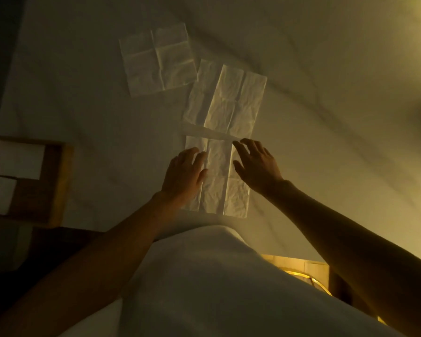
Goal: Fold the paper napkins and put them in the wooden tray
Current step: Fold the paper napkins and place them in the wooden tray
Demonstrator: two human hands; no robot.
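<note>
Two open hands, left hand (184,175) and right hand (258,164), flatten an unmarked napkin (218,176).

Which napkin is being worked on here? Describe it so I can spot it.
On the pale cloth-covered surface, find the two bare hands: left hand, right hand. The creased white paper napkin between them is it, nearest the person; the other loose napkins lie farther away, untouched.

Bed (314,98): pale sheet, creased, dim warm light. Near centre: napkin (216,178), half-folded strip, lying flat on sheet, both hands resting on it. Just beyond it: second napkin (229,100), partly folded, long flap doubled over. Far left of that: third napkin (158,59), unfolded, fold lines crossing, flat. Left edge: tray (58,186) on sheet, two folded white napkins (17,161) inside.
</note>
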